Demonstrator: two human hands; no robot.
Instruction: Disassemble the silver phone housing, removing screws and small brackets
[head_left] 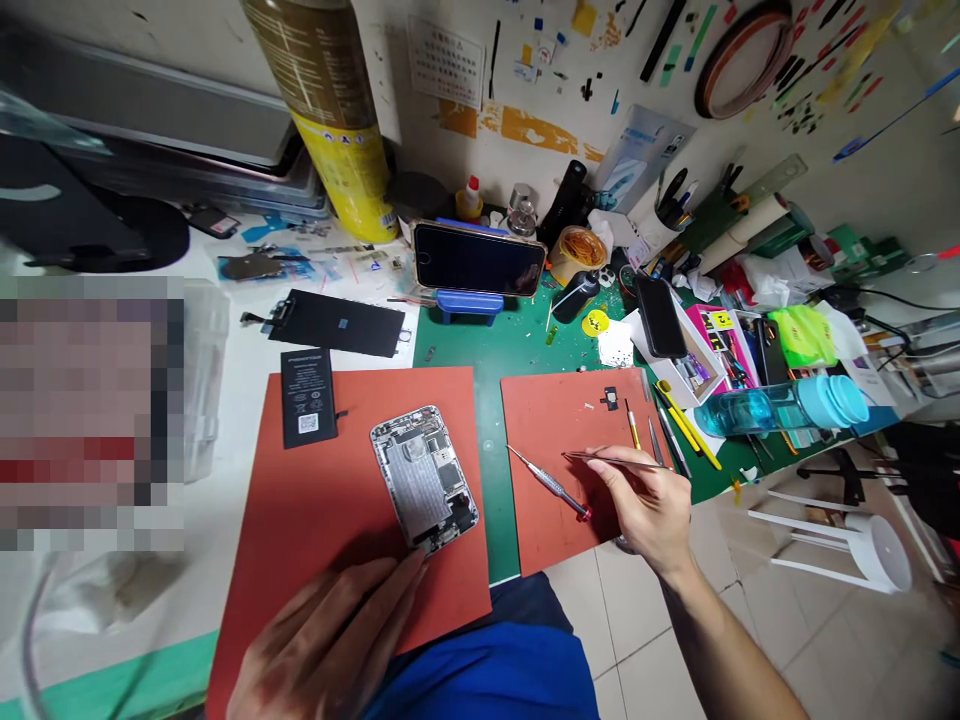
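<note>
An opened phone (424, 480) with its inner parts showing lies tilted on the left red mat (277, 560). My left hand (337, 630) is at its lower end, fingers pressed together, the fingertips gripping the bottom edge. In a closed pinch, my right hand (649, 500) holds tweezers (611, 459) above the right red mat (544, 550); their tips point left, with nothing visible between them. Just below the tips lies a precision screwdriver (551, 483). A small dark part (610, 398) rests near that mat's top. Beside the phone is a black battery (307, 397).
A dark screen panel (341, 322) lies behind the battery. At the back, a phone (480, 258) leans on a blue stand (469, 305). Pens (686, 425), a box (679, 365) and a blue bottle (780, 405) crowd the right side. A spray can (337, 150) stands at back left.
</note>
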